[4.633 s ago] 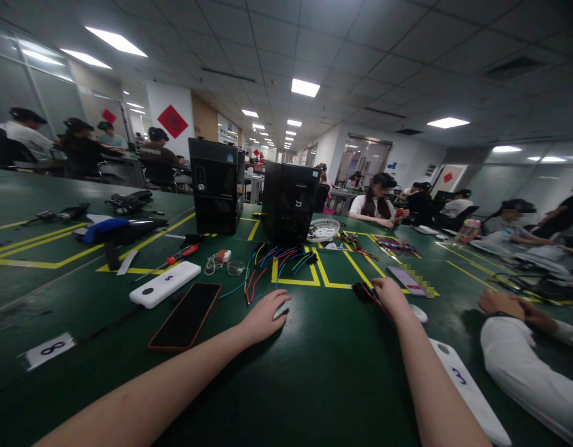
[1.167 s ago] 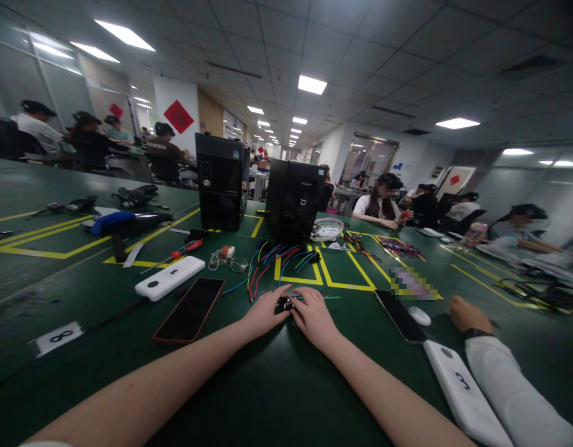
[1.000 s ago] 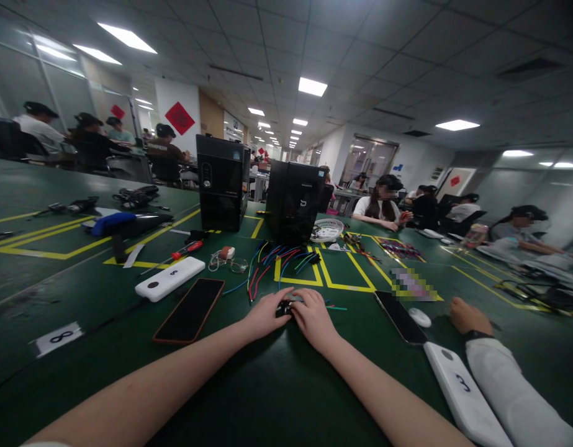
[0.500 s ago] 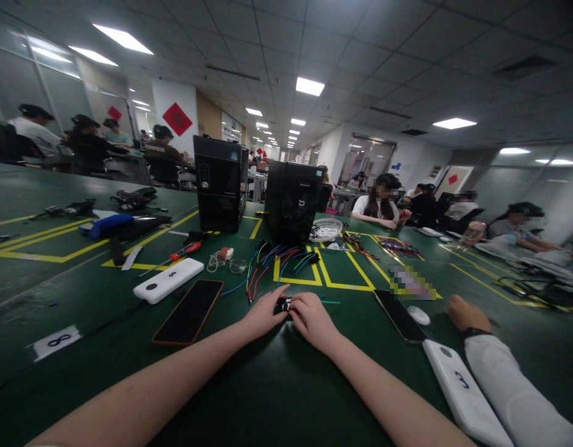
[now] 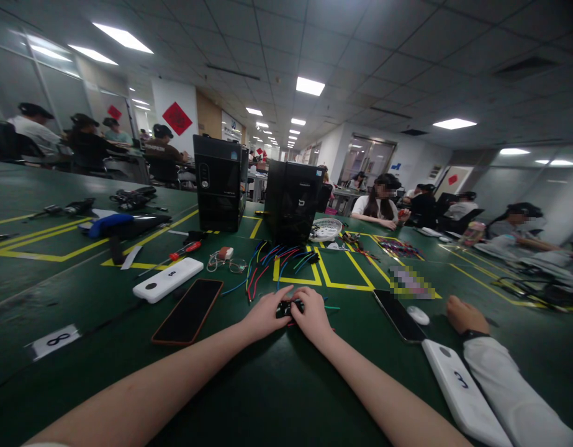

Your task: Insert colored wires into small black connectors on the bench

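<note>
My left hand (image 5: 264,318) is closed around the left side of a small black part (image 5: 283,307) with lighter spots, too small to name. The fingers of my right hand (image 5: 315,318) press on the same part from the right and hide much of it. A green wire (image 5: 333,308) pokes out beyond my right hand, and bits of red show near its fingers. Just ahead of both hands, a spread of red, blue, green and yellow wires (image 5: 272,256) lies on the green table (image 5: 267,385).
Two black computer towers (image 5: 220,186) stand behind the wires. A phone (image 5: 188,311), a white power bank (image 5: 168,279), glasses (image 5: 236,266) and a red screwdriver (image 5: 185,250) lie to the left. Another phone (image 5: 398,315), a white mouse-like object (image 5: 417,315) and a co-worker's hand (image 5: 467,315) are right.
My right hand has shifted slightly left, its fingers bending further over the black part. The part appears turned, and red bits now show by my right hand.
</note>
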`<state>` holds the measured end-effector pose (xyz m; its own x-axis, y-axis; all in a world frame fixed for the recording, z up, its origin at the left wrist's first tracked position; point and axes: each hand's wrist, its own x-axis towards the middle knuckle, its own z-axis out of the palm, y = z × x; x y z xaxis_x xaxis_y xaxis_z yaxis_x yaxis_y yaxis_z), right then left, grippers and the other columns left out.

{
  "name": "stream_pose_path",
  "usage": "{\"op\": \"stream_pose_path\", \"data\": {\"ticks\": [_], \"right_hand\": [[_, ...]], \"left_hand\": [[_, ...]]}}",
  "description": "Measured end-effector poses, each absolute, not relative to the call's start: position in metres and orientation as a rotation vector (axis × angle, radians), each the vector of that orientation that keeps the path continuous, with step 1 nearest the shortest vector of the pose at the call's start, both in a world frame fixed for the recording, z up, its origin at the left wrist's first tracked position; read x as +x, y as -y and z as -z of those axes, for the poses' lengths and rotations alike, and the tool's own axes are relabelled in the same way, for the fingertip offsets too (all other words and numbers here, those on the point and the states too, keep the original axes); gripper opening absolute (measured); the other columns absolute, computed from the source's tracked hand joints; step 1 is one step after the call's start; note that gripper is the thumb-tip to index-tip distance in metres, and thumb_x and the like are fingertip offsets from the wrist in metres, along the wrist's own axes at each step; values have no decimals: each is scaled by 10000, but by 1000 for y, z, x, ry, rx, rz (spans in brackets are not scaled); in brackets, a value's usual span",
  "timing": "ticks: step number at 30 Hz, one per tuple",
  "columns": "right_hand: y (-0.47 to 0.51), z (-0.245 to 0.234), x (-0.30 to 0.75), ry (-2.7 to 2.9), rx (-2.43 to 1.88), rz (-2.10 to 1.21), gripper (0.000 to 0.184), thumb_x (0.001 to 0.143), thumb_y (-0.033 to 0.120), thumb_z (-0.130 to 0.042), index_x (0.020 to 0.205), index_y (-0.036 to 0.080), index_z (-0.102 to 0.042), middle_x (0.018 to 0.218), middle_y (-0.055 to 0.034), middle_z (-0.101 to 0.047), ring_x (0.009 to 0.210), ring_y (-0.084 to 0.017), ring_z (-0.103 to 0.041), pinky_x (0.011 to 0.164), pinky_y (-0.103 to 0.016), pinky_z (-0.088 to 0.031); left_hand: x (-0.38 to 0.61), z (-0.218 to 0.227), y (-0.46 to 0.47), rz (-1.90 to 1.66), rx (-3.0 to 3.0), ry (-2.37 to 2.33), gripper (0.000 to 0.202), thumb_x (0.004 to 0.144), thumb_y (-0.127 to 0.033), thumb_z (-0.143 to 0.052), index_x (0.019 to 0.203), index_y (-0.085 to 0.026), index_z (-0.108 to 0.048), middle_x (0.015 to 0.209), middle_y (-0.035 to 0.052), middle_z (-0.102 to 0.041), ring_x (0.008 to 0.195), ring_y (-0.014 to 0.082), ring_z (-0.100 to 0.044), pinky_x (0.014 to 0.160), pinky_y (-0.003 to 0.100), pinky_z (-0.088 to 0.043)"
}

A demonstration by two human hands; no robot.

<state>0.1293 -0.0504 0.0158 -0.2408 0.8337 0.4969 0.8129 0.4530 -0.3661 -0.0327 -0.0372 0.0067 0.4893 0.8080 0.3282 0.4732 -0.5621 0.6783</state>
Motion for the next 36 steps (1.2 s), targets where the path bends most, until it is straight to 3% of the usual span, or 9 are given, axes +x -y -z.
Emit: {"op": "stream_pose_path", "data": {"ticks": [10,16,21,28,36], "right_hand": [[54,-27,133,1896,-1254,-56,144,819,150,-396,877,179,-524,914,-54,-556,916,-173,-486,853,-337,-336],[64,-37,144,2291,-1037,-132,131,805,181,-475,896,184,-569,940,-56,-565,911,-179,-493,832,-327,-362],[57,-29,147,2200,-1172,-13,251,809,158,-466,1043,187,-555,1033,-75,-550,993,-185,-474,882,-340,-341],[42,-14,153,2253,-1457,37,106,806,162,-491,829,178,-594,844,-33,-593,858,-160,-522,846,-318,-335],[45,-32,157,2134,-1364,17,241,890,216,-360,968,176,-584,909,-58,-595,880,-159,-526,773,-277,-369]], "left_hand": [[-34,-4,35,-894,2180,-1020,750,678,-220,-651,1335,-237,-290,1096,47,-616,1050,231,-542,923,339,-379],[-35,6,28,-986,2113,-1128,678,723,-167,-580,1335,-209,-291,1068,53,-605,1017,205,-553,925,331,-378],[-36,8,26,-979,2125,-1158,668,728,-180,-587,1332,-208,-302,1109,65,-585,1057,217,-527,951,351,-356],[-36,-3,33,-875,2160,-1145,665,726,-194,-606,1326,-238,-323,1111,48,-589,1085,229,-508,1000,389,-306],[-36,1,30,-890,2152,-1173,685,715,-184,-614,1330,-227,-314,1099,52,-596,1067,229,-518,978,374,-334]]}}
